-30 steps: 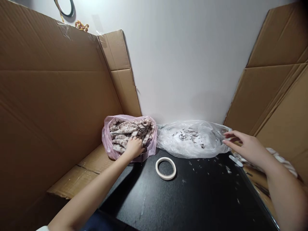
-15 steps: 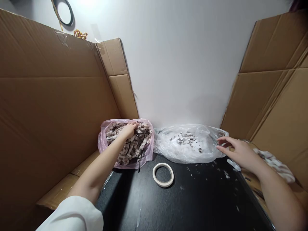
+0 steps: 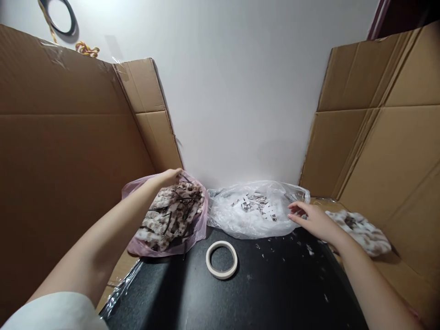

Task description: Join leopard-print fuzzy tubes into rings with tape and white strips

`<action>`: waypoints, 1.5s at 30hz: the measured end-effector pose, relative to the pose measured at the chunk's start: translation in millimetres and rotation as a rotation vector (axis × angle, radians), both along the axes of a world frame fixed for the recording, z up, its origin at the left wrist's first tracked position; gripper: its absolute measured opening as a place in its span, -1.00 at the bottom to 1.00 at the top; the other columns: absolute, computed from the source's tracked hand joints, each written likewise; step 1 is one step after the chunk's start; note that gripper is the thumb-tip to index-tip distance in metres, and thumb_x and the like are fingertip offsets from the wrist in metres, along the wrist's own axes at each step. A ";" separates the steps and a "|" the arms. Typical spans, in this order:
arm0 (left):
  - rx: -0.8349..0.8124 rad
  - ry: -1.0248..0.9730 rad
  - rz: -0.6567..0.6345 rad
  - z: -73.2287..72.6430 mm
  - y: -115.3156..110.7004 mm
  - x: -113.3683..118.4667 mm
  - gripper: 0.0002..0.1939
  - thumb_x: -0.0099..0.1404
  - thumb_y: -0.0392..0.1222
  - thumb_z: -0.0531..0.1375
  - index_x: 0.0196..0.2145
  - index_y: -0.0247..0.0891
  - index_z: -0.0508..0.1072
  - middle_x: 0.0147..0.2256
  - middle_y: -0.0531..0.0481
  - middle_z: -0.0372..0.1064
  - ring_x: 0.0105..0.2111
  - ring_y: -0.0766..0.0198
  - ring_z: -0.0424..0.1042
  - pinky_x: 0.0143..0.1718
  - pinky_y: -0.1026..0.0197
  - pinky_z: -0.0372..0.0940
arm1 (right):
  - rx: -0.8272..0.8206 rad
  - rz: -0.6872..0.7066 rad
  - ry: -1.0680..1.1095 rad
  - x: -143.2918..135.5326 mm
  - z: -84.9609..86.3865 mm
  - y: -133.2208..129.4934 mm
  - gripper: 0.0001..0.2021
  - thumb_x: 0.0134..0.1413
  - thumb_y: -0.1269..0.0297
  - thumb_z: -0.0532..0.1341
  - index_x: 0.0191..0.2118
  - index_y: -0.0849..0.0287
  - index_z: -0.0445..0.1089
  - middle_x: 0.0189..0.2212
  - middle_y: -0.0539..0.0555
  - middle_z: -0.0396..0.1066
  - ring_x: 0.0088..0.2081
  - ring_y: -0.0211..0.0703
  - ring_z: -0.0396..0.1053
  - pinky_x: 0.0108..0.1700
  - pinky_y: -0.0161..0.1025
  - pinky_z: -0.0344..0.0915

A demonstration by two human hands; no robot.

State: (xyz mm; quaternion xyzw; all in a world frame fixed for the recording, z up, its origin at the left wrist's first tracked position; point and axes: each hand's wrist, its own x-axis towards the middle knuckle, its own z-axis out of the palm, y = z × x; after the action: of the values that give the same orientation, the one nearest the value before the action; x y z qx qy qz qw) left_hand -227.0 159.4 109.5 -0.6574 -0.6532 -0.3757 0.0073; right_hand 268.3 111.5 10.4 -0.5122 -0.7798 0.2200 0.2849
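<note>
Two bags (image 3: 201, 231) line back of tabletop (image 3: 268, 284), tape (image 3: 222, 275) in front; cardboard (image 3: 68, 156) flanks both sides. Left hand (image 3: 171, 174): grip unclear; right hand (image 3: 312, 220): loose.

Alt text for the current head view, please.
Left hand at the far rim of a pink plastic bag filled with mottled brown-and-white fluffy material; right hand, fingers apart, at the right end of a clear plastic bag showing scraps. A tape roll lies nearer on the black tabletop, between cardboard panels.
</note>
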 end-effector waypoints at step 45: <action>-0.288 -1.994 -0.657 -64.5 -51.4 155.5 -0.42 0.43 0.09 -0.30 -0.58 -0.25 0.18 -0.72 0.16 -0.05 -0.76 0.43 0.01 -0.68 0.35 0.01 | -0.981 0.468 0.436 -81.3 -31.1 -28.8 -0.59 0.01 -0.07 0.26 -0.45 0.16 0.15 -0.67 -0.22 -0.01 -0.68 -0.48 -0.13 -0.66 -0.45 -0.18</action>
State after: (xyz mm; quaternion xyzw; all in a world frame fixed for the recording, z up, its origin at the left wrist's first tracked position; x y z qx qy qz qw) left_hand -71.5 108.0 45.0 -0.1908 -0.1923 -0.6480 -0.7119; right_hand 187.0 82.7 -20.7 -0.3413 -0.6024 0.7128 0.1120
